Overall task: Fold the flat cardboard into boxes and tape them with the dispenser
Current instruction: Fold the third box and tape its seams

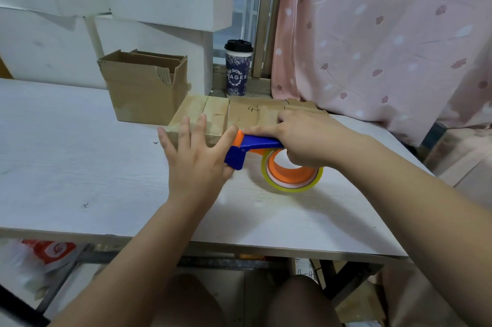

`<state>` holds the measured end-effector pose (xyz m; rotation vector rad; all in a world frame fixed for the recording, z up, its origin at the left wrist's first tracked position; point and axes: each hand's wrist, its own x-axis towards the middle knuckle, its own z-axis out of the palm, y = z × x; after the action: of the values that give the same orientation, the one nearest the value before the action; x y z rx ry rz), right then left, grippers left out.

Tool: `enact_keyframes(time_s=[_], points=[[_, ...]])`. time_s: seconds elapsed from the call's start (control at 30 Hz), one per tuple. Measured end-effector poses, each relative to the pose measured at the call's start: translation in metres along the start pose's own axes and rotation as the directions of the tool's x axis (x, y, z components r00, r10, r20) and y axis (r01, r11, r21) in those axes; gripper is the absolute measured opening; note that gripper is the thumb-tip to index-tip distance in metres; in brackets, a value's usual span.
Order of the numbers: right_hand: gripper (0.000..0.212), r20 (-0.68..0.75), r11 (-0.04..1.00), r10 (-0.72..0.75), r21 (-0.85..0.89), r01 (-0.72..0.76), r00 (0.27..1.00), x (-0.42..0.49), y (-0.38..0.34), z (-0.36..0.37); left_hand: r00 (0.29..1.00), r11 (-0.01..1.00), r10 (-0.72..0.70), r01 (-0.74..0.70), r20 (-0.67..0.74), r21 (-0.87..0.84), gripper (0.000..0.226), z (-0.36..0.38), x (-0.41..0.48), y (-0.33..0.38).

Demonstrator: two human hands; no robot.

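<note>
Dispenser (255,142) axis left-right, cutter leftward, in grip of right hand (306,137); left hand (197,158) flat on box (213,113)

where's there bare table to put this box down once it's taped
Widest free patch: the table left of the left hand, in front of the open box, out to the near edge. A smaller one lies between the forearms, from the tape dispenser to the near edge. Crowded at back centre: the box being taped, the dispenser and the right hand gripping it.
</note>
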<state>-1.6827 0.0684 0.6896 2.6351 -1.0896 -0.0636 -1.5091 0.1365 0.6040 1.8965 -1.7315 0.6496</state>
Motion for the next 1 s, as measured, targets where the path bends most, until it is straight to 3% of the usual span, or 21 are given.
enact_keyframes(time_s=[0.2, 0.43, 0.57, 0.67, 0.77, 0.93, 1.0], points=[[0.08, 0.061, 0.999, -0.045, 0.005, 0.045, 0.997, 0.007, 0.001, -0.007, 0.993, 0.999, -0.052, 0.053, 0.107, -0.002, 0.05, -0.003, 0.004, 0.0], [0.078, 0.174, 0.989, -0.129, -0.049, 0.14, 0.976, 0.019, 0.001, -0.004, 0.969, 0.993, 0.023, -0.051, 0.244, 0.105, 0.044, 0.001, 0.011, -0.005], [0.074, 0.235, 0.984, -0.147, 0.132, 0.118, 0.961, 0.017, 0.001, 0.01, 0.95, 0.984, 0.094, -0.135, 0.298, 0.12, 0.046, 0.004, 0.009, -0.012], [0.058, 0.299, 0.948, -0.153, 0.314, 0.055, 0.942, 0.018, 0.01, 0.016, 0.932, 0.98, 0.125, -0.169, 0.341, 0.101, 0.062, -0.002, 0.015, -0.017], [0.039, 0.319, 0.884, -0.14, 0.466, -0.027, 0.937, 0.013, 0.016, 0.022, 0.917, 0.984, 0.12, -0.162, 0.38, 0.081, 0.079, -0.009, 0.02, -0.021], [0.032, 0.343, 0.767, -0.082, 0.621, -0.16, 0.936, 0.008, 0.02, 0.041, 0.913, 0.974, 0.145, -0.199, 0.382, 0.106, 0.107, -0.021, 0.024, -0.021], [0.029, 0.378, 0.669, -0.119, 0.714, -0.207, 0.918, 0.003, 0.023, 0.048, 0.915, 0.966, 0.167, -0.226, 0.366, 0.124, 0.11, -0.024, 0.024, -0.021]])
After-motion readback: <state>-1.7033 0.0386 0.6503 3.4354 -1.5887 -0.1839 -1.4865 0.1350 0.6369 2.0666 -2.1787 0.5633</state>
